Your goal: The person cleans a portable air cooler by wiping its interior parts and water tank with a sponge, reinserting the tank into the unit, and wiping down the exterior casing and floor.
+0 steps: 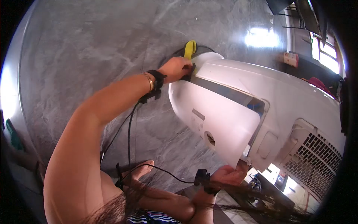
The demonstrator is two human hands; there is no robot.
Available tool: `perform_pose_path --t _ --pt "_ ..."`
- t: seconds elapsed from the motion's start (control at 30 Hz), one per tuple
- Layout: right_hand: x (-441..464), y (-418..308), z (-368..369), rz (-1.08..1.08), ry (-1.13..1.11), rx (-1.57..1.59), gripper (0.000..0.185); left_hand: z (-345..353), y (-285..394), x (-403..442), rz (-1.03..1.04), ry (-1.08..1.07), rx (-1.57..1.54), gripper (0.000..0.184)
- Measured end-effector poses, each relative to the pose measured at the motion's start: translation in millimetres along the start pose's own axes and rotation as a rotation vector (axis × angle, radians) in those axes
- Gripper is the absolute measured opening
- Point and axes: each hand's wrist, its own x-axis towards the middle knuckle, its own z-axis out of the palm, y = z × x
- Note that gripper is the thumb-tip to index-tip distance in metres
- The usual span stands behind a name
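A large white appliance (238,72) with a slotted grille fills the right side, and its white panel (220,115) stands swung away from the body, leaving a gap along the top. My left hand (177,70) is closed at the panel's far end, fingers pinched by a small dark part; what they hold is hidden. Just behind it a yellow looped strap (190,48) sticks up. My right hand (228,175) is at the panel's lower near corner, with its fingers curled against the edge. Dark bands with small devices sit on both wrists.
Grey marbled tiles (93,41) make up the floor. Black cables (129,134) run from the wrist devices past my bare foot (143,170). The appliance's grille (317,160) faces me at the right. A box (291,59) and bright windows (328,54) are farther off.
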Motion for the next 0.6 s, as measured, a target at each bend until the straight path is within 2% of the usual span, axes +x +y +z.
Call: perform_pose_path --t 0.03,0.1,0.13,0.2,0.23,0.27,0.3,0.33,0.37,0.4,0.47,0.5,0.53,0.6 --pt "-0.1 0.7 -2.2 0.001 0.003 0.002 0.039 -1.1 -0.9 -0.1 0.002 0.000 0.003 0.011" --pt "-2.7 3.0 -6.6 -0.122 -0.100 -0.214 0.007 -6.1 -3.7 1.5 -0.183 -0.017 -0.518 0.012" --pt "-3.7 4.0 -6.1 -0.120 -0.098 -0.215 0.007 -9.1 -5.7 0.0 -0.182 -0.020 -0.517 0.012" --pt "-3.8 4.4 -1.6 -0.137 -0.045 -0.215 0.006 -28.8 6.3 -4.9 -0.444 -0.019 -1.071 0.018" --pt "-2.0 5.7 -2.9 -0.134 -0.044 -0.212 0.006 -43.3 17.8 -9.6 -0.484 -0.086 -1.264 0.023" --pt "1.0 7.9 -4.1 -0.226 -0.063 -0.260 0.006 -55.5 27.3 -14.4 -0.485 -0.084 -1.258 0.023" --pt "2.0 8.1 -3.9 -0.318 -0.082 -0.306 0.009 -66.4 33.9 -19.2 -0.583 0.008 -1.355 0.027" --pt "0.1 6.5 -1.1 -0.314 -0.080 -0.297 0.009 -74.0 36.4 -23.0 -0.680 0.106 -1.449 0.033" --pt "-3.5 5.2 3.4 -0.109 -0.010 -0.060 0.017 -78.7 33.3 -24.1 -0.756 0.171 -1.451 0.042" --pt "-6.8 4.5 6.5 0.098 0.056 0.175 0.024 -83.7 28.7 -25.1 -0.756 0.177 -1.445 0.042" --pt "-10.4 6.1 5.5 0.156 0.045 0.120 0.030 -95.9 16.2 -24.2 -0.885 0.101 -1.050 0.043" --pt "-10.6 6.1 4.1 0.211 0.033 0.056 0.036 -106.1 10.4 -20.9 -0.762 -0.054 -0.361 0.042" --pt "-9.5 6.5 4.3 0.210 0.032 0.053 0.036 -106.4 8.8 -21.8 -0.762 -0.056 -0.364 0.042" --pt "1.9 -3.5 11.2 0.055 0.046 0.124 0.033 -115.5 38.4 -22.1 -0.471 -0.167 0.843 0.040"
